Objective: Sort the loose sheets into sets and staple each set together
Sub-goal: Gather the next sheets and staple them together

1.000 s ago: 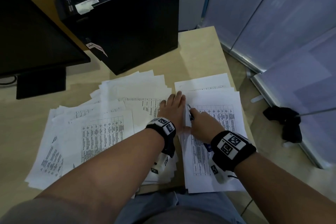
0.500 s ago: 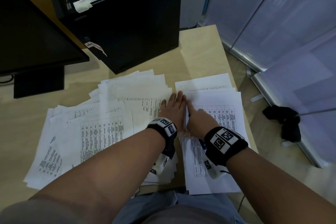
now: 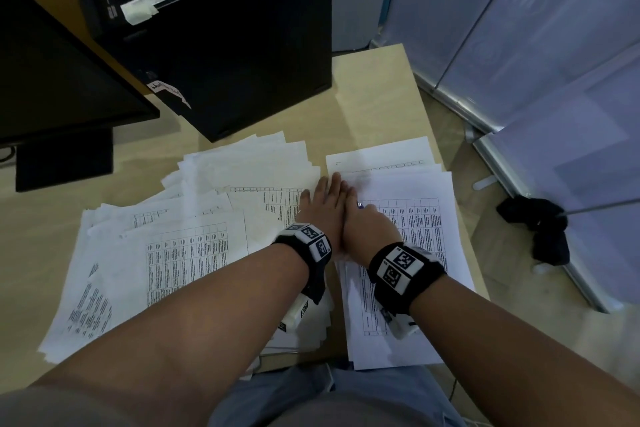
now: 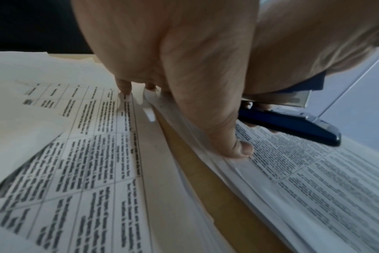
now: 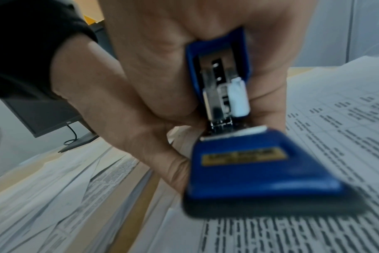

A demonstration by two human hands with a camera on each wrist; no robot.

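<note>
Two groups of printed sheets lie on the desk: a fanned loose spread (image 3: 190, 253) on the left and a squarer stack (image 3: 388, 347) on the right. My left hand (image 3: 325, 204) lies flat between them with straight fingers, and its thumb (image 4: 238, 150) presses on the left edge of the right stack (image 4: 314, 179). My right hand (image 3: 372, 229) sits against it and grips a blue stapler (image 5: 249, 167), also seen as the stapler (image 4: 292, 126) just above the stack's top sheet. In the head view only the stapler's tip (image 3: 360, 204) shows.
A black computer tower (image 3: 225, 45) and a monitor (image 3: 52, 80) stand at the back of the wooden desk (image 3: 374, 107). The desk's right edge runs close beside the right stack. A black object (image 3: 540, 229) lies on the floor to the right.
My right hand with the stapler has slid left and forward until it rests against my left hand. The left hand has stayed flat at the stack's edge.
</note>
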